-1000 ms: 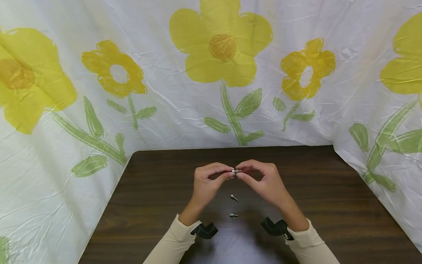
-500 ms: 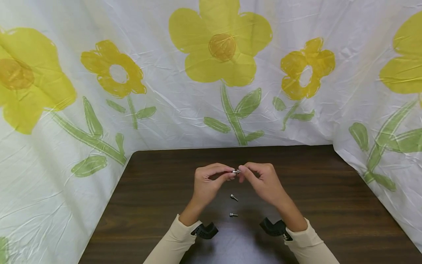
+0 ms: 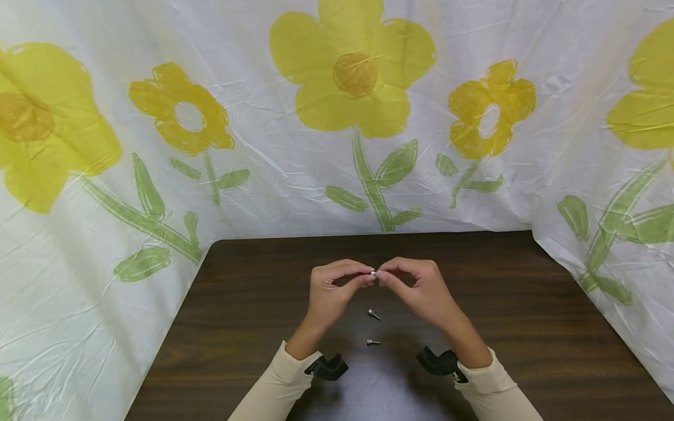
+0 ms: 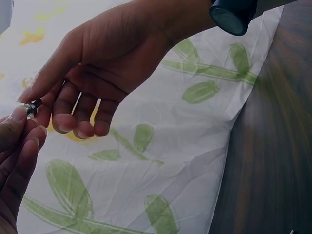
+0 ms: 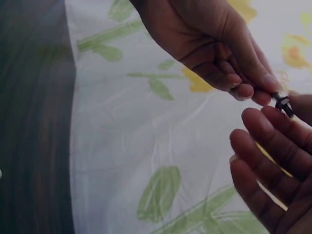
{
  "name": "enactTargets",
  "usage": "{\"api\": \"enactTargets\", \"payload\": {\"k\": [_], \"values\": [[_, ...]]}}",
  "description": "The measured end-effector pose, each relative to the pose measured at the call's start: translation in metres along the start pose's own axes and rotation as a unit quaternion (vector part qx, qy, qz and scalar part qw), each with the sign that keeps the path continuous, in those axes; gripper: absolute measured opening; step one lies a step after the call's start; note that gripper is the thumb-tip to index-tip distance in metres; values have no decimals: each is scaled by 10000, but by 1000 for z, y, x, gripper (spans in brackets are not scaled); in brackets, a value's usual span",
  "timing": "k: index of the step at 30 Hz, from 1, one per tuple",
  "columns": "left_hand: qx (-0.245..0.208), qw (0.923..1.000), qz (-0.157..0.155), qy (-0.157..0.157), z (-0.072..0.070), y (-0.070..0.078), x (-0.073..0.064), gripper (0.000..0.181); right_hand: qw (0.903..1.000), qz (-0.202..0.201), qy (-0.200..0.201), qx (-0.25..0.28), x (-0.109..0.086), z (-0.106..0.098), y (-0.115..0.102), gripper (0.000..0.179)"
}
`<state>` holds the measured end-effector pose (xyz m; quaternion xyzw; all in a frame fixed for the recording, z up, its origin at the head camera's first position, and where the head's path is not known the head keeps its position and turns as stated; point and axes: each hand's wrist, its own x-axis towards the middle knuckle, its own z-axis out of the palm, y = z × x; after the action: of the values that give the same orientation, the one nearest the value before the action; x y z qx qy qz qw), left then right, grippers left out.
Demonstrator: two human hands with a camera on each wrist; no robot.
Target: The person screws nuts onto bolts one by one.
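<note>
In the head view, my left hand (image 3: 330,287) pinches a small metal bolt (image 3: 374,273) between thumb and fingertips, above the table. My right hand (image 3: 422,287) meets it from the right, its thumb and index finger pinching the other end. The right wrist view shows the bolt (image 5: 283,104) with a lighter ring-like collar and a dark end; whether the collar is a nut or a washer I cannot tell. Fingertips cover much of it. Nearer to me on the table lie two more bolts, an upper one (image 3: 374,314) and a lower one (image 3: 372,342).
The dark wooden table (image 3: 253,316) extends to both sides of the hands. A white curtain (image 3: 295,193) printed with yellow flowers hangs behind and beside it. Each wrist carries a black camera mount, the left mount (image 3: 327,368) and the right mount (image 3: 439,362).
My right thumb and index finger have rolled against each other at the bolt's end, then come back; they now cover more of it. The left hand and the two lying bolts stay put.
</note>
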<state>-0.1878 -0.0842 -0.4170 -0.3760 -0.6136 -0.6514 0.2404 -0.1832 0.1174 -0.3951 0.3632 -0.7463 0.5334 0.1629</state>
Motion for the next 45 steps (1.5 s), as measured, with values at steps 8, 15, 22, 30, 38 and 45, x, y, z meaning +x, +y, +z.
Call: {"api": "enactTargets", "payload": {"k": [8, 15, 22, 30, 38, 45], "values": [[24, 10000, 5, 19, 0, 0, 0, 15, 10000, 38, 9, 69, -1, -1, 1, 19], [-24, 10000, 54, -11, 0, 0, 1, 16, 9991, -293, -10, 322, 0, -2, 1, 29], [-40, 10000, 56, -26, 0, -1, 1, 17, 9999, 50, 26, 115, 0, 3, 1, 18], [-50, 10000, 33, -44, 2, -2, 0, 20, 9989, 377, 187, -218, -1, 6, 2, 28], [-15, 10000, -10, 66, 0, -1, 0, 13, 9995, 8, 197, 245, -2, -1, 1, 26], [-79, 9999, -22, 63, 0, -1, 0, 11, 9995, 27, 88, 311, -1, 2, 1, 21]]}}
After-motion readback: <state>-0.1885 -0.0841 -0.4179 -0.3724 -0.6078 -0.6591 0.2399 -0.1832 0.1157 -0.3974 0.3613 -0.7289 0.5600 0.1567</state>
